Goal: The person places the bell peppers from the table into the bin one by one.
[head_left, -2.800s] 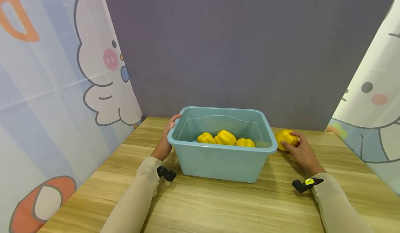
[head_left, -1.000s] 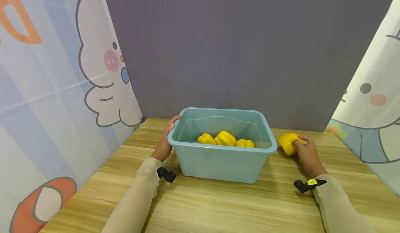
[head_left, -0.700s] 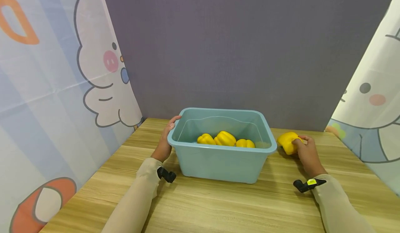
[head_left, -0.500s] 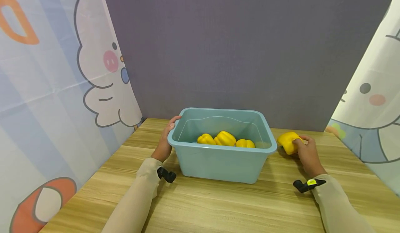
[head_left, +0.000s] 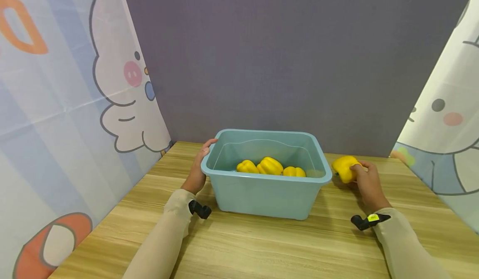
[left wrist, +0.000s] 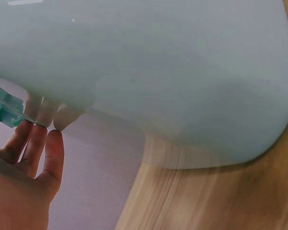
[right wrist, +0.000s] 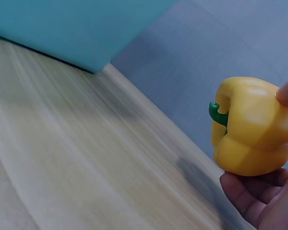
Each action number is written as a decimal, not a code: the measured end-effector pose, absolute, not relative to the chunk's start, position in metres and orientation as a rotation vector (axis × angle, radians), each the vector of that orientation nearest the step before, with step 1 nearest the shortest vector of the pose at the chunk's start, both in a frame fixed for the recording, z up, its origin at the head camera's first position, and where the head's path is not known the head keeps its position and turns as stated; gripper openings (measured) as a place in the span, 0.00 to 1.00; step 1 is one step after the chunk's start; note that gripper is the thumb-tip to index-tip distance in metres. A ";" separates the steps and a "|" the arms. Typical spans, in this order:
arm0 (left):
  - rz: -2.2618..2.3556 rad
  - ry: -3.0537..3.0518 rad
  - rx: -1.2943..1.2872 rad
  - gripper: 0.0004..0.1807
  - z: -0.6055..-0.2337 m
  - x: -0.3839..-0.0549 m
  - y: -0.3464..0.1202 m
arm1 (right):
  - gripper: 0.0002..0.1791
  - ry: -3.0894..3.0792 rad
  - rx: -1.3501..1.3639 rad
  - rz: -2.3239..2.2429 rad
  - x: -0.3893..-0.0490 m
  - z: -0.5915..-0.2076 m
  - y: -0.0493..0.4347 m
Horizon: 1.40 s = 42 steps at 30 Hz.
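My right hand (head_left: 369, 186) grips a yellow bell pepper (head_left: 344, 169) to the right of the pale blue plastic bin (head_left: 265, 196). In the right wrist view, the bell pepper (right wrist: 254, 127) has its curved green stem facing left, with the thumb and fingers on opposite sides. A shadow lies on the table below it, and it looks raised. My left hand (head_left: 196, 169) rests against the bin's left side. Its fairly straight fingertips touch the bin (left wrist: 134, 81) in the left wrist view. Three more yellow bell peppers (head_left: 270, 166) lie inside the bin, their lower parts hidden by its front wall.
A wood-grain table (head_left: 269, 245) carries the bin. Behind it stands a grey panel (head_left: 284, 62) close to the table's far edge. Cartoon-printed curtains hang at the left (head_left: 67, 125) and right (head_left: 449, 117).
My right hand has shifted slightly right and turned the bell pepper so that its stem end faces the bin; the pepper has lately risen a little. Left hand and bin have stayed put.
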State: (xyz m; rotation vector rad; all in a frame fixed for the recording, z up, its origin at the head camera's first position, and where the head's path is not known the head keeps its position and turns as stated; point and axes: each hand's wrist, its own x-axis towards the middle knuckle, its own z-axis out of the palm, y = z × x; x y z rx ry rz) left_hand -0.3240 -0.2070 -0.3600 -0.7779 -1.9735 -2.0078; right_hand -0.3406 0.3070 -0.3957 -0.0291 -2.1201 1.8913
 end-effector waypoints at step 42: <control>-1.995 -1.991 -0.769 0.32 -0.359 -0.321 -0.205 | 0.08 -1.789 0.200 2.142 -0.329 -0.371 0.302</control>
